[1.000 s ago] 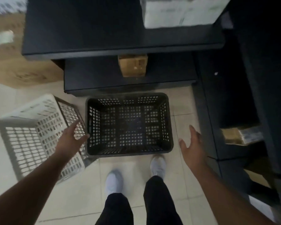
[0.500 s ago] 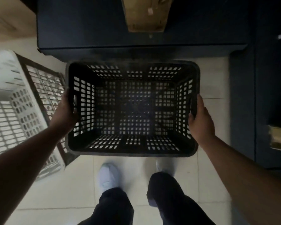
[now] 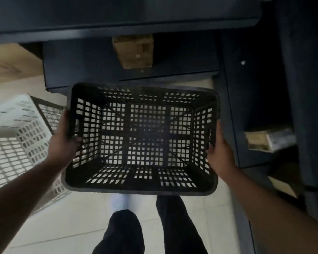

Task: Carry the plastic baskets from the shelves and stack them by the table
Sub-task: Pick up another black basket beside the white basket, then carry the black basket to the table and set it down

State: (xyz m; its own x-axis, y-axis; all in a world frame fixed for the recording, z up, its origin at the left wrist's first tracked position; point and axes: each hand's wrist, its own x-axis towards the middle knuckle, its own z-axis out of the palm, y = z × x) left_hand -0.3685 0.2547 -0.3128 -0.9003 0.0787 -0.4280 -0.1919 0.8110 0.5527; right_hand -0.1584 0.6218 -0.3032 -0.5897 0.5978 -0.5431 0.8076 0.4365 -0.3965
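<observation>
Black basket (image 3: 143, 142): empty, upright, held above the floor (image 3: 66, 226) before the dark shelves (image 3: 154, 17). Left hand (image 3: 63, 142) is clamped on its left rim, right hand (image 3: 219, 153) on its right rim; the basket hangs between the two grips. White basket (image 3: 17, 140) lies tilted outboard of the left grip. Recommendation: keep the rim level, grips opposed, and clear the white basket when turning.

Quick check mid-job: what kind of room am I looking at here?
Probably a storeroom or stockroom: dark shelves holding cardboard boxes, plastic baskets on a tiled floor.
</observation>
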